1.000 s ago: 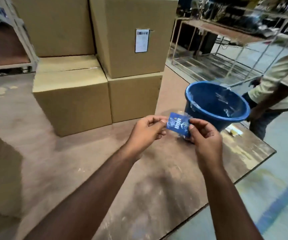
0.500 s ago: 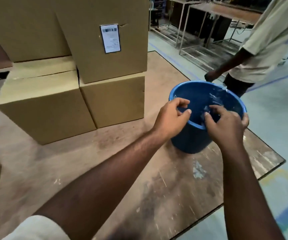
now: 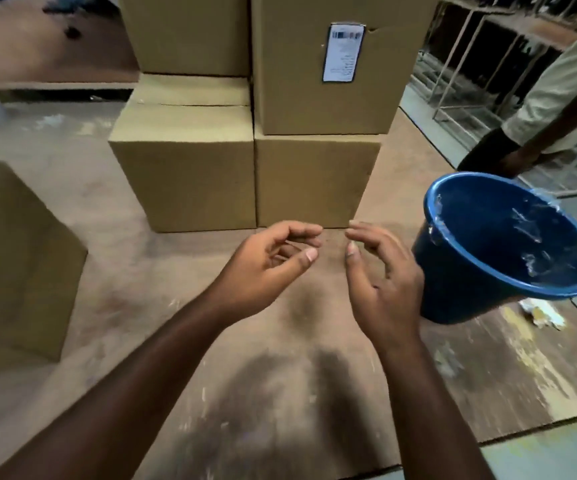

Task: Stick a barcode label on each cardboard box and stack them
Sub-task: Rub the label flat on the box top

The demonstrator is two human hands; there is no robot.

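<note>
Several plain cardboard boxes stand stacked on the brown table (image 3: 176, 358) ahead of me. The upper right box (image 3: 332, 109) carries a white barcode label (image 3: 343, 51) on its front. Below it sits a smaller box (image 3: 314, 181), and to its left a lower box (image 3: 190, 181) with no label showing. Another box (image 3: 13, 258) stands at the left edge. My left hand (image 3: 266, 265) and my right hand (image 3: 380, 278) hover over the table in front of the stack, fingers loosely curled, both holding nothing.
A blue plastic bucket (image 3: 453, 289) with clear film scraps inside stands at the table's right side, close to my right hand. A paper scrap (image 3: 539, 315) lies beside it. Another person (image 3: 557, 109) stands at the right. Metal racks (image 3: 470, 64) fill the back right.
A second ago both hands held a blue backing strip. They then reached over the bucket, and now they have drawn back left, holding nothing. The view has swung left.
</note>
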